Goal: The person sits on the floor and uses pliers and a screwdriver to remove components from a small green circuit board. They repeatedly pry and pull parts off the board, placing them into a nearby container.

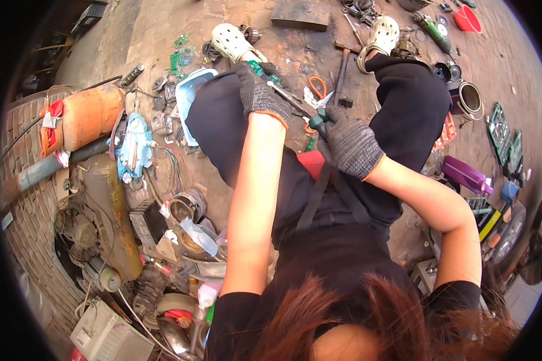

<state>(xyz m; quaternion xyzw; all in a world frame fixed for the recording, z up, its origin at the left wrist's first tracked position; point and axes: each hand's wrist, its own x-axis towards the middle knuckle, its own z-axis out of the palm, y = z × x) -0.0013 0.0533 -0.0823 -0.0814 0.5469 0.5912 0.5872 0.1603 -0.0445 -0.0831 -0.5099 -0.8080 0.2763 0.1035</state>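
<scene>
My left hand (262,93), in a dark grey knitted glove, is closed on a small green piece (256,68) that looks like a circuit board. Fingers hide much of that piece. My right hand (350,143), gloved the same way, grips the dark green handle of a screwdriver (295,103). Its metal shaft slants up and left, and its tip end lies beside my left hand. Both hands are above the ground between my spread knees. Beyond them lie orange-handled scissors (317,88) and a hammer (342,75).
Left of me stand an orange gas cylinder (93,117), a rusty yellowish cylinder (111,210) and a light blue basin (190,99). A metal block (301,14) lies ahead. To the right are an open tin (467,99), a purple container (465,174) and a green tool case (500,135).
</scene>
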